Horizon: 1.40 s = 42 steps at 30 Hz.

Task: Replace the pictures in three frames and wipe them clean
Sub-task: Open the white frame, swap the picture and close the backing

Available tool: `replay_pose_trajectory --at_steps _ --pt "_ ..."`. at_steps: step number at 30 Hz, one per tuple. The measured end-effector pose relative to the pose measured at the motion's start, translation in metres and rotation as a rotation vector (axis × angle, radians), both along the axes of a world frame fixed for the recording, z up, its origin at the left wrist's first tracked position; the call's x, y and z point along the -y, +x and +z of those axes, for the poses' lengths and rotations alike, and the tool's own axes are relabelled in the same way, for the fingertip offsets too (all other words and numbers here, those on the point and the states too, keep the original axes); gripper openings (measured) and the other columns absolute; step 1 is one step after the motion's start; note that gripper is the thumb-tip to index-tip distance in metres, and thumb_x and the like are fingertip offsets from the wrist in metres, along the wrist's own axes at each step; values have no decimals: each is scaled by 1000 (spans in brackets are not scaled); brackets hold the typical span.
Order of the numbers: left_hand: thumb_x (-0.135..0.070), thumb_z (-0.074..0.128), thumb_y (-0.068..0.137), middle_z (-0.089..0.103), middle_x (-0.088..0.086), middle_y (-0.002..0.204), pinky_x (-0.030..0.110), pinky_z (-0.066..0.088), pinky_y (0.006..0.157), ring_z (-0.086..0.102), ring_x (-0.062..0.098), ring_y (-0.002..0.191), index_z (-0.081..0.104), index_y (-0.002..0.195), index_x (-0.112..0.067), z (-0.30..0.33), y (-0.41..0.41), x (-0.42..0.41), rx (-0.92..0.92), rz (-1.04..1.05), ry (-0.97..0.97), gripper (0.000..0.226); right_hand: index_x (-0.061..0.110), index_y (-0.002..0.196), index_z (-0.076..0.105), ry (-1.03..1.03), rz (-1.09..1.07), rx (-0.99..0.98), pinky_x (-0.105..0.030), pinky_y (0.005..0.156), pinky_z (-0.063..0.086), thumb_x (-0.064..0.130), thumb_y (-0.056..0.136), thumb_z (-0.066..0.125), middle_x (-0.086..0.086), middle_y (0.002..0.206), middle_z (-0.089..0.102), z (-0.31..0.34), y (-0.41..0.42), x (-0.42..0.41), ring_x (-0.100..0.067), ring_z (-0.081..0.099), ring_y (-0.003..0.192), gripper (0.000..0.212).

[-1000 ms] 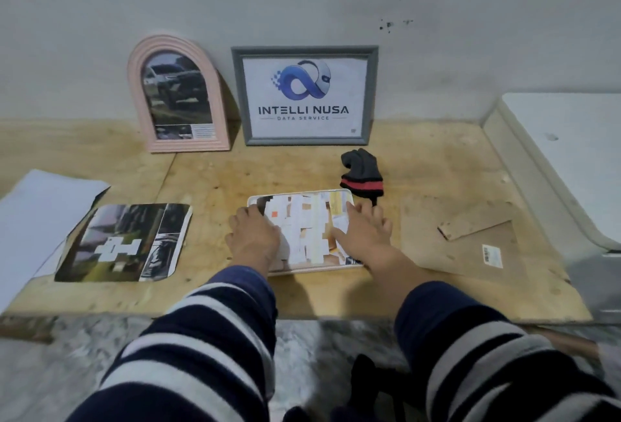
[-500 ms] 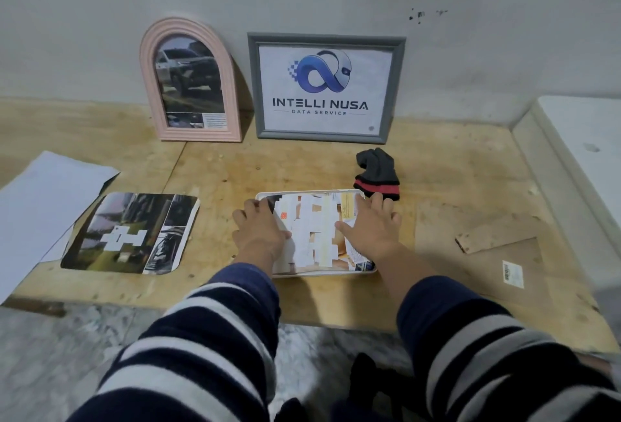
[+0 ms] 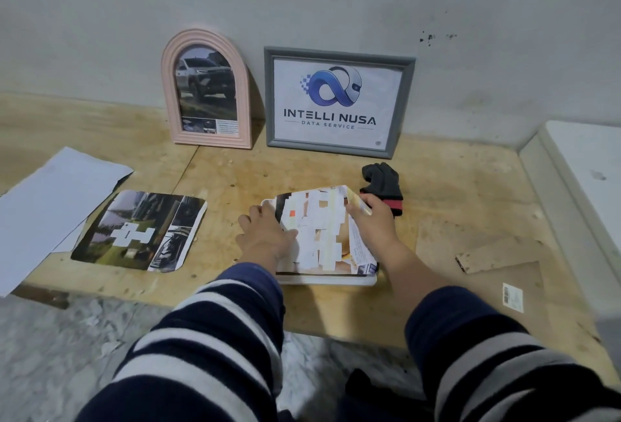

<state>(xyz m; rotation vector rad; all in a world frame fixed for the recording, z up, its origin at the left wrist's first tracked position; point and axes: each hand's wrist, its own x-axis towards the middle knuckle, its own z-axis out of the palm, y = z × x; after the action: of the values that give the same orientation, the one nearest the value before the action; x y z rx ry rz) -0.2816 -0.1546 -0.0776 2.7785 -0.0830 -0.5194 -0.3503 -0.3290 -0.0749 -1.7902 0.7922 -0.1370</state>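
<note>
**Easy With That Corner**

In the middle of the wooden table [image 3: 453, 186], lying flat: the white frame [image 3: 329, 281], with the picture [image 3: 319, 230] on top of it. Far right corner of the picture curled up off the frame. Hard to tell if going in or coming out.

Left hand [image 3: 265, 236] flat on the left side of the picture, fingers spread and straight, pressing down. Right hand [image 3: 374, 223] pinching the curled corner between thumb and fingers.

To do this part well:

- Keep pressing with the flat hand, so nothing slides.
- Move the pinched corner slowly. Thin paper, so probably easy to rip or crease.
- Pinch close to the edge, not the middle, to leave no smudges.
- If going in, line up the near edge first, then lay the rest down bit by bit and smooth it out toward the corners.
- If coming out, peel along the edge, not straight up.

Just behind the right hand: a black glove [image 3: 383, 179] with a red stripe, maybe good for wiping. Off to the right: brown cardboard [image 3: 497, 257], likely the back piece. On the left: a loose picture [image 3: 141, 230] partly on white paper [image 3: 50, 199]. Standing at the wall: the pink frame [image 3: 174, 85] and the grey frame [image 3: 339, 149], both with pictures inside.
</note>
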Motion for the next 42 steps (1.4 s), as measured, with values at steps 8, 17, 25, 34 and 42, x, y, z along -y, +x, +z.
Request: replay_pose_trajectory --at_steps 8,17,25,34,42 --pt "-41 45 99 59 7 127 35 45 90 55 24 107 50 132 -16 23 9 -13 -31 394 -465 41 17 115 58 215 -27 3 -48 81 58 23 95 59 -10 101 68 33 31 8 -29 69 88 21" --pt "-30 44 102 54 8 134 38 41 96 51 30 121 46 137 -14 37 20 -90 145 680 -522 39 24 137 44 444 124 -61 -55 83 55 7 87 55 -15 106 65 42 80 -68 -35 69 90 54" --pt "-27 38 103 57 8 127 34 40 88 54 29 114 45 134 -14 35 70 -189 199 779 -525 35 23 138 34 275 290 -224 -19 36 40 -10 87 46 -13 112 57 47 136 -163 -20 61 68 62" --pt "-31 42 101 60 6 117 32 43 81 55 22 95 40 130 -16 11 132 -322 216 732 -587 33 16 104 64 128 243 -141 -27 45 40 -8 89 43 -9 104 62 7 206 -291 -21 55 62 35" --pt "-33 48 97 50 3 132 43 37 100 49 25 119 43 130 -20 -11 156 -392 224 656 -299 36 12 117 67 101 236 -127 -22 43 36 -10 90 40 -9 124 61 -12 244 -368 -19 55 69 44"
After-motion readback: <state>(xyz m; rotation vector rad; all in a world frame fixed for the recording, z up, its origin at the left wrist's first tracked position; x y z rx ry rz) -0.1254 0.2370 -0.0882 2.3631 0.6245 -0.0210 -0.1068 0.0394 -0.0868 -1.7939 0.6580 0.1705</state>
